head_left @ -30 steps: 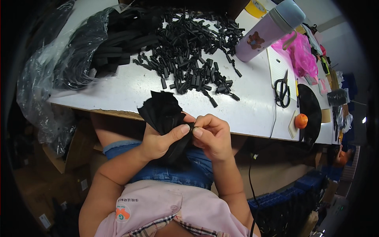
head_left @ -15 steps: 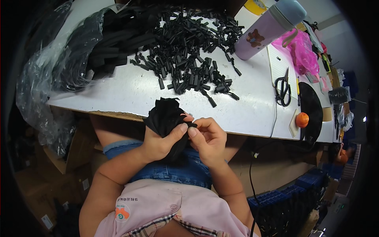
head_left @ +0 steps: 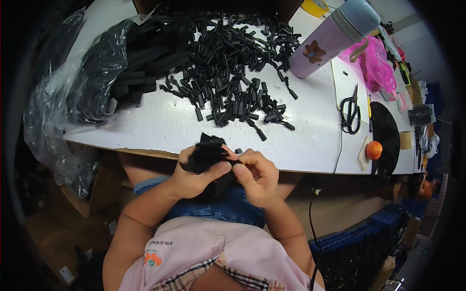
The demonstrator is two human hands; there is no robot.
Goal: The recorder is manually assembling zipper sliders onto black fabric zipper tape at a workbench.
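My left hand (head_left: 193, 181) is wrapped round a bundle of black fabric strips (head_left: 206, 153), held over my lap at the table's front edge. Thumb and index finger of my right hand (head_left: 260, 180) pinch a small black end at the bundle's right side, close to the left thumb tip. What exactly lies between those right fingertips is too small to make out, though it looks like black fabric. Beyond the hands, a pile of small black zipper-pull-like tabs with cords (head_left: 228, 87) spreads over the white table (head_left: 160, 126).
Clear plastic bags (head_left: 94, 82) with long black strips lie at the left. On the right are a lilac bottle (head_left: 320, 46), black scissors (head_left: 350, 114), a lined notebook (head_left: 342, 82), an orange round object (head_left: 374, 150), a black curved piece (head_left: 387, 138) and a pink bag (head_left: 371, 63).
Both hands stay together at the bundle. The bundle's top has tipped and folded lower, so less of it stands above the left hand. The whole view has shifted slightly.
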